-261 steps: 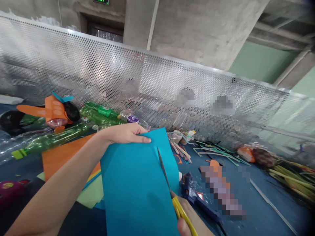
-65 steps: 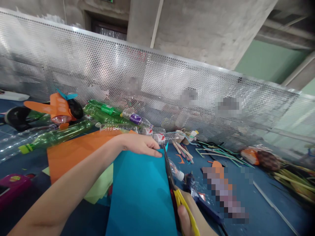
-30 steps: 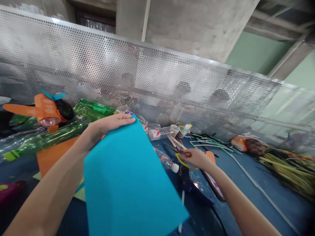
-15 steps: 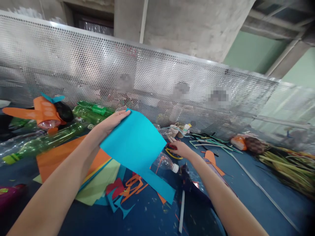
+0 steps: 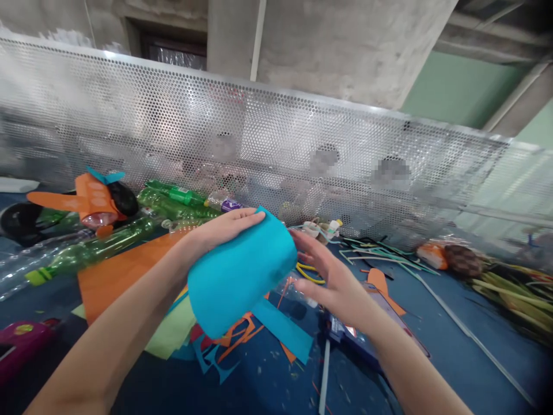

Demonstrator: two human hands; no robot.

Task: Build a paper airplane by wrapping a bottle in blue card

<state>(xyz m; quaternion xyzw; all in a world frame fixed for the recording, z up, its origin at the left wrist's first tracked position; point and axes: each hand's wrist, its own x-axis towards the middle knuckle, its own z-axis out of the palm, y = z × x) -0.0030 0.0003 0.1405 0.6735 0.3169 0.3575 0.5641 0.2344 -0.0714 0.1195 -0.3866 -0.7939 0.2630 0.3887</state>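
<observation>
A perforated metal screen (image 5: 173,115) stands behind the blue work surface (image 5: 268,386). The blue paper sheet (image 5: 246,265) is bowed into a partial tube above loose paper scraps (image 5: 237,334) and a narrow blue strip (image 5: 285,331). The left hand (image 5: 227,226) is clamped on its upper edge. The right hand (image 5: 334,285) is spread, fingers apart, just beside the sheet's right end; contact cannot be confirmed. Handling: the sheet should prove light, flexible and prone to creasing. Pinch lightly at opposite edges; avoid pressing the curved middle.
</observation>
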